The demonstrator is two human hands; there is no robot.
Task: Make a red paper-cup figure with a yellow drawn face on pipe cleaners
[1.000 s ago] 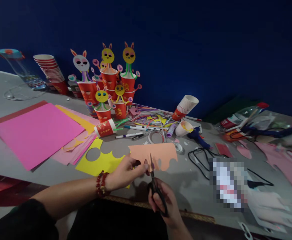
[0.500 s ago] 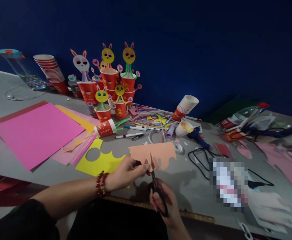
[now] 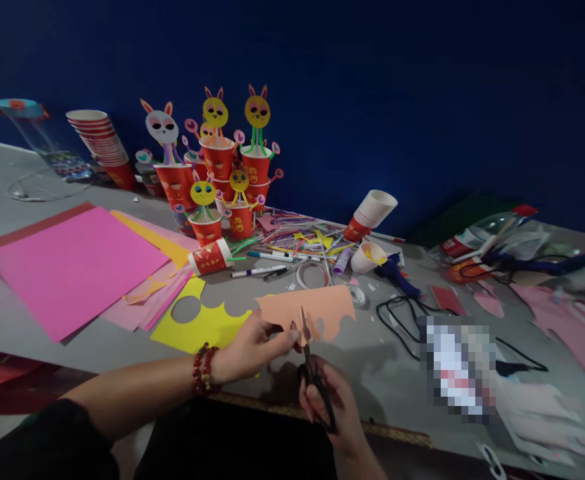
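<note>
Near the front edge of the grey desk (image 3: 389,393), a peach-coloured paper sheet (image 3: 335,303) with scalloped cut-outs is pinched between the thumb and fingers of the left hand (image 3: 245,347). From where I stand, the right hand (image 3: 341,403) has its fingers closed round the handles of black-handled metal scissors (image 3: 308,363), the blades up against the paper. Beyond the left wrist sits a yellow paper sheet with round holes (image 3: 217,323). The peach one looks light and floppy, easily creased, best held by solid paper beside the cut. Fingers hide its near-left part; I can't tell how wide the blades stand
</note>
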